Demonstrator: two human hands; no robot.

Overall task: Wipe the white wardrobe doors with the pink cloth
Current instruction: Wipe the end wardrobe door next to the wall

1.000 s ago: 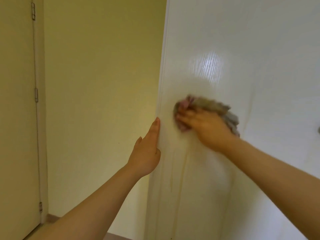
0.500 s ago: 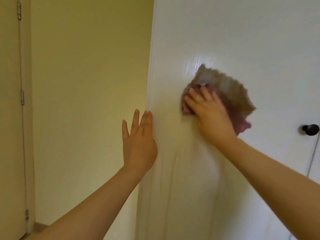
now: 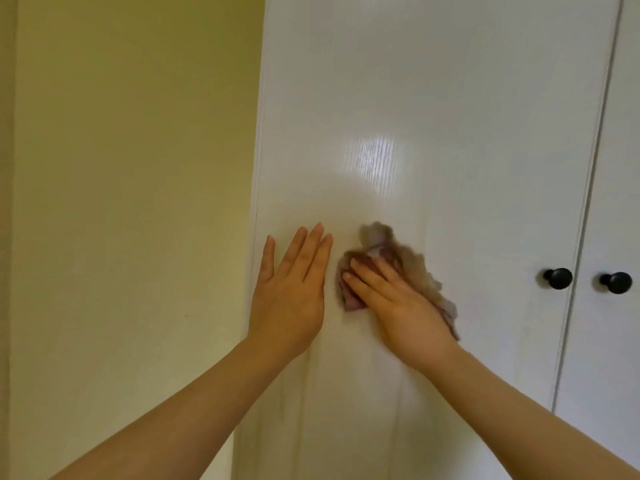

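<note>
- Wardrobe door [image 3: 433,133]: most of the view is filled by it. It is white and glossy, and faint vertical streaks are noted below the hands. A second door [image 3: 620,168] is seen at the right edge.
- Risk, as judged: the low streaks could be missed if strokes are held at this height. An unlatched door could be shifted by wiping pressure.
- Forearms: both are stretched forward and upward, converging on the door's left part.
- Left hand [image 3: 291,292]: laid flat near the door's left edge, fingers straight, nothing held. Bracing is presumed.
- Right hand [image 3: 398,306]: fingers are laid flat over the pink cloth [image 3: 391,247], not clenched, just beside the left hand.
- Cloth: bunched and blurred, pressed against the door. Being ungripped, it could be dropped mid-stroke.
- Black knobs [image 3: 557,278]: set well to the right, untouched. Trailing cloth could be snagged there.
</note>
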